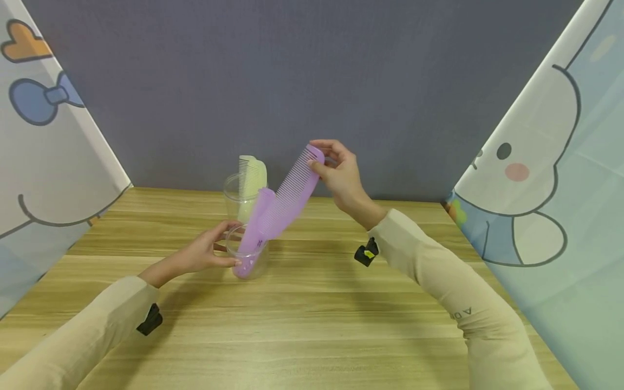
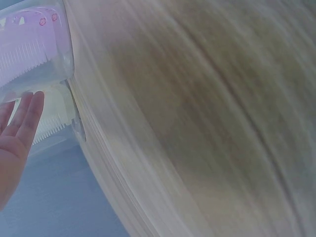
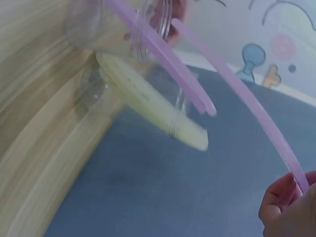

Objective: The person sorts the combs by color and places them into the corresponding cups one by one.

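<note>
My left hand (image 1: 207,253) holds the front clear plastic cup (image 1: 261,264), its thumb at the near side and its fingers behind. Inside that cup lean purple combs (image 1: 253,230); in the right wrist view they look like two, stacked closely. Another purple comb (image 1: 297,187) slants above the cup, its upper end pinched by my right hand (image 1: 345,176). Its lower end is near the cup mouth, outside the cup in the right wrist view (image 3: 237,84). Just behind, a second clear cup (image 1: 231,203) holds pale yellow combs (image 1: 254,176).
A wood-grain table (image 1: 312,325) lies under everything. At its back rises a dark grey panel (image 1: 312,81), close behind the rear cup. Cartoon-printed sheets (image 1: 531,216) stand along both sides. Each sleeve has a small black wrist device (image 1: 366,252).
</note>
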A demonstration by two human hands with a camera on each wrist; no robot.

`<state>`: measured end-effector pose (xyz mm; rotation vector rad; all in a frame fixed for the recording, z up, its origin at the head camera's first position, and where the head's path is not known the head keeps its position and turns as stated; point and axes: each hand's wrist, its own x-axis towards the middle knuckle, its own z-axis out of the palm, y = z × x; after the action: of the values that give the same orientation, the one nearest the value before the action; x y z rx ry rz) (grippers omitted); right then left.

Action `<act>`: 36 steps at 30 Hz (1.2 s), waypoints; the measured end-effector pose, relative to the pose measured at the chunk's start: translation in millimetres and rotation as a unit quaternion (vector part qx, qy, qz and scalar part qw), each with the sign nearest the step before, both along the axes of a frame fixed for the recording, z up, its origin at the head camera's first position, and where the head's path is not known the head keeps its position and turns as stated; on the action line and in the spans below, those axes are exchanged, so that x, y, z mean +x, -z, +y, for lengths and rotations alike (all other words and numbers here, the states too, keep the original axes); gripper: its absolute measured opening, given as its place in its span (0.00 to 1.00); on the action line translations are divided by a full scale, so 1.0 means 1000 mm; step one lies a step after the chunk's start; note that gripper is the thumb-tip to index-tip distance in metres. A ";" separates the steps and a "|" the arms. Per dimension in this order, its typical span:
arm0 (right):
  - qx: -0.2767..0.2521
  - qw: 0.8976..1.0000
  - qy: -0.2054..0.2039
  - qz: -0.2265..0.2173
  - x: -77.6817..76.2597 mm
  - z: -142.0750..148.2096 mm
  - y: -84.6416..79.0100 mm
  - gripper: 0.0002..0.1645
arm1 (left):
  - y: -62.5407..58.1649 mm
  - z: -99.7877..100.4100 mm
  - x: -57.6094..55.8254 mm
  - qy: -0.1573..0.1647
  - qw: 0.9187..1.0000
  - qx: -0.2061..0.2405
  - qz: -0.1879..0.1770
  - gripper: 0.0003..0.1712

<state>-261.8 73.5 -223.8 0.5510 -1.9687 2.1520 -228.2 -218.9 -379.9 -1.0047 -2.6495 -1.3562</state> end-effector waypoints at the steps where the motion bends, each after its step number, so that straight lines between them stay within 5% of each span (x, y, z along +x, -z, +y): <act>1: 0.003 1.000 0.001 0.003 0.000 -0.005 0.001 0.22 | 0.000 0.000 0.000 0.000 1.000 0.001 0.002 0.43; 25: 0.175 0.982 0.041 0.058 0.008 -0.067 0.051 0.20 | -0.001 0.002 0.001 -0.010 1.000 -0.008 0.005 0.41; 36: 0.274 0.957 0.030 0.091 0.013 -0.071 0.056 0.20 | -0.001 0.002 0.000 -0.005 1.000 0.002 0.001 0.41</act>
<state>-249.1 2.2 -280.1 0.7230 -2.4271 1.4377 -228.1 -216.9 -379.0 -0.9920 -2.6460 -1.3562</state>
